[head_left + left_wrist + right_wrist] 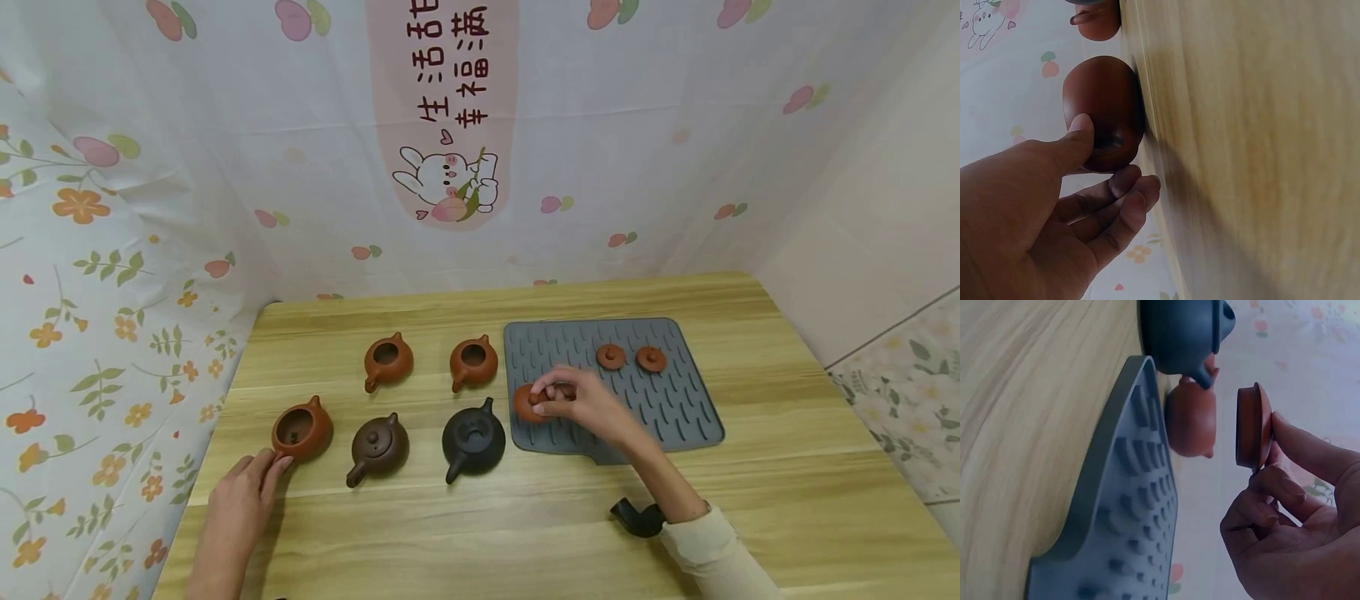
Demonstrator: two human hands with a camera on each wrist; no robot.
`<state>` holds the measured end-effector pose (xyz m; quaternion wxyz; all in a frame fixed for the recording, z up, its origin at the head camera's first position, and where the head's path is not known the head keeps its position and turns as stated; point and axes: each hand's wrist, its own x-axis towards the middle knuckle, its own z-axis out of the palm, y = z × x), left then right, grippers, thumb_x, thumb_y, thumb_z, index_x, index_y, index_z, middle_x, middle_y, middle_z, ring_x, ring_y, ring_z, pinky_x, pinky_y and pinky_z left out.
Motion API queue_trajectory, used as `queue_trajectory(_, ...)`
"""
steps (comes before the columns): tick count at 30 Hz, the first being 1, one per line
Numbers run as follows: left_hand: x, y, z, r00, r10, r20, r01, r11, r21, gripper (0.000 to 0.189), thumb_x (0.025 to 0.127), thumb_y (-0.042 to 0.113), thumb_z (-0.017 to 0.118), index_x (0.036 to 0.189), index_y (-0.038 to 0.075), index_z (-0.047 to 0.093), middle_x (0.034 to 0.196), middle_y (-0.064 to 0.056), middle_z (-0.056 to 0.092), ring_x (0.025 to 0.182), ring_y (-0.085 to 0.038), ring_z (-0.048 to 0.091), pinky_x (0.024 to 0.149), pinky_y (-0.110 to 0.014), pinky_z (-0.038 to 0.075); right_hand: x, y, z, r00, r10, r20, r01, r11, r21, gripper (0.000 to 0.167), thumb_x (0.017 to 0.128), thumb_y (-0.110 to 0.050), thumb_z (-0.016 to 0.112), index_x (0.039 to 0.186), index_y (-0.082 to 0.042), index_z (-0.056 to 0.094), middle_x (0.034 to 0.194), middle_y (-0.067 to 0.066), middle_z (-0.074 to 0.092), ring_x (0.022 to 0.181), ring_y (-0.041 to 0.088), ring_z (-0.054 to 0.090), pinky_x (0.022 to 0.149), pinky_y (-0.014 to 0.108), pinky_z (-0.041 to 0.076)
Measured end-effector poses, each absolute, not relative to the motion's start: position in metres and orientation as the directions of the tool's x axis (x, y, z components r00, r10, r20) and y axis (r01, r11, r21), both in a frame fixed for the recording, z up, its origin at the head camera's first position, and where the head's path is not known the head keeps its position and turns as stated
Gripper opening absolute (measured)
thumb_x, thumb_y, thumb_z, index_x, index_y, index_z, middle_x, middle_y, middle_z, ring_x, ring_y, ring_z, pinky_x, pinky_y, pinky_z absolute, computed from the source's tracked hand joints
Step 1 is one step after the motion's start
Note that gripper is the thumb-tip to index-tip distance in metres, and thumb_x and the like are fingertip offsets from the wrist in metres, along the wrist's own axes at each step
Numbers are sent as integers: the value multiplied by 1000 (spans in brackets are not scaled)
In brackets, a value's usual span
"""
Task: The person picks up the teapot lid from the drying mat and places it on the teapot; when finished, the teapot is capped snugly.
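Note:
At the table's left, my left hand [242,498] pinches the handle of a lidless reddish-clay teapot [312,433]; its dark inside faces up. In the left wrist view, the thumb lies against the clay teapot [1100,87], and the other fingers are curled below the handle, which is mostly hidden. My right hand [588,403] holds a reddish-clay teapot lid [527,405] by its knob, over the left part of the grey ridged mat [645,425]. The right wrist view shows the lid [1249,428] raised above the mat, its flanged underside turned toward the mat.
Two more lidless reddish teapots [405,363] [487,363] stand behind a lidded dark-brown teapot [392,450] and a black teapot [487,450]. Two reddish lids [611,357] [651,359] lie on the mat's far side. A black curved object [636,520] lies beside my right forearm.

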<state>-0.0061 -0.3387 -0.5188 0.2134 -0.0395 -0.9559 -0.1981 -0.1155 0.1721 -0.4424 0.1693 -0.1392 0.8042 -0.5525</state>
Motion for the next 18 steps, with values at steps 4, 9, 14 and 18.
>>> queue_trajectory(4,-10,-352,-540,-906,-2,424,162,922,351,19,102,11,79,91,10,63,69,-2,50,57,-20,53,51,-43,43,-115,166,-440,-900,-421,-113,-48,355,-934,19,98,-11,83,113,-3,75,98,7,55,86,19,51,73,31,46)
queue_trajectory(9,-16,-367,-564,-889,4,457,175,927,333,21,99,12,83,92,13,63,70,-1,52,57,-21,55,50,-44,43,-116,157,-438,-892,-443,-91,-76,344,-936,20,97,-7,84,113,-1,75,98,7,57,85,18,51,71,30,44)
queue_trajectory(14,-17,-370,-567,-889,3,459,176,926,335,20,101,15,82,93,13,63,71,-2,54,58,-24,58,50,-46,44,-117,148,-436,-879,-468,-94,-75,331,-941,19,97,-4,82,114,1,74,98,7,56,84,18,50,71,30,44)
queue_trajectory(18,-16,-369,-567,-900,-8,435,160,924,348,18,101,15,81,95,13,64,71,-2,55,59,-26,60,51,-46,46,-118,142,-433,-872,-483,-78,-102,335,-937,18,97,-5,83,112,-1,76,98,7,55,86,19,51,73,29,45)
